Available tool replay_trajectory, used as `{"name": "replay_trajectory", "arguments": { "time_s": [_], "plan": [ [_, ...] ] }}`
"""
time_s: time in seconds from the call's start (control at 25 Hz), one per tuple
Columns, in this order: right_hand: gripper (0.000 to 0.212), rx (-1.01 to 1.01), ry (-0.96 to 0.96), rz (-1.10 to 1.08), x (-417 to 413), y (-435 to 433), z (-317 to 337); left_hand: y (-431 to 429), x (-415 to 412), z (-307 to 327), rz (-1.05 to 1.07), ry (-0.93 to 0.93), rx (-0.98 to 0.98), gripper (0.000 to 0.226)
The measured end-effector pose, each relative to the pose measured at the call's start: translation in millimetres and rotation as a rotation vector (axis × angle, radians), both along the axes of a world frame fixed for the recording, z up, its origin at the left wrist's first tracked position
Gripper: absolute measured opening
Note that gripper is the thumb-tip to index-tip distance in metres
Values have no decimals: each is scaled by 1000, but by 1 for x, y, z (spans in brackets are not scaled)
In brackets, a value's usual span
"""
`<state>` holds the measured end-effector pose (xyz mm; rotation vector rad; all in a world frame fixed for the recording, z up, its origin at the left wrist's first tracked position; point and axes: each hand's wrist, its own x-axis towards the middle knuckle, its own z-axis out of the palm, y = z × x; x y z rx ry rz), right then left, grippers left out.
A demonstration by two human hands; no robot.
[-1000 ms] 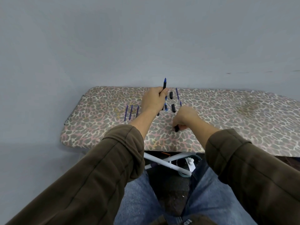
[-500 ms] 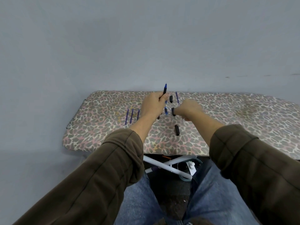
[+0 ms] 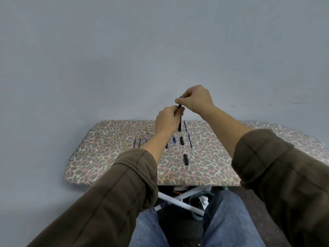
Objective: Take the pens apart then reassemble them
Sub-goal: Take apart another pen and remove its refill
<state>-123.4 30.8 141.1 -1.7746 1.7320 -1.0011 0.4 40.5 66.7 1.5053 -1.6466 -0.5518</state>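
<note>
Pinched in my left hand (image 3: pixel 168 120), with the fingers curled round its upper part, is a black pen barrel (image 3: pixel 180 124). It stands nearly upright in the air above the far side of the board, and its lower end hangs free. My right hand (image 3: pixel 195 99) sits just above the left and touches it. Its thumb and forefinger are closed tight on the barrel's top end, where a little blue shows. What exactly they pinch there is too small for me to tell.

Below, a leopard-print ironing board (image 3: pixel 106 157) stands against a grey wall (image 3: pixel 160 50). The loose pen parts lie on the board:
- Left of my left forearm, three blue refills (image 3: pixel 139 143) lie side by side.
- Right of centre, two more blue refills (image 3: pixel 190 140) lie one beyond the other.
- Between these groups, a short black sleeve (image 3: pixel 181 140) lies beside a small blue piece (image 3: pixel 174 139).
- Nearer to me, well apart from them, lies a second black sleeve (image 3: pixel 185 159).
- Another dark piece (image 3: pixel 166 145) is half hidden behind my left wrist.

My brown sleeves (image 3: pixel 124 193) fill the near corners. My jeans (image 3: pixel 227 220) and the board's white legs (image 3: pixel 178 202) show underneath.
</note>
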Motion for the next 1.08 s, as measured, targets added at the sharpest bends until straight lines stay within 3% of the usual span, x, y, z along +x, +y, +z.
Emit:
{"name": "replay_trajectory", "arguments": {
  "time_s": [0.44,0.6,0.76,0.88,1.08],
  "plan": [
    [36,-123,114,-30,6,2,14,3,10,17,62,84,-76,51],
    [22,-149,145,-3,4,-1,16,1,8,17,18,94,-35,37],
    [17,-118,104,84,-4,-2,11,-5,9,14,-63,120,33,30],
    [20,-37,-47,147,-9,-1,7,-7,6,11,-90,170,51,27],
    [45,15,-231,160,-11,-4,4,-10,5,8,-103,212,64,23]
  ]
}}
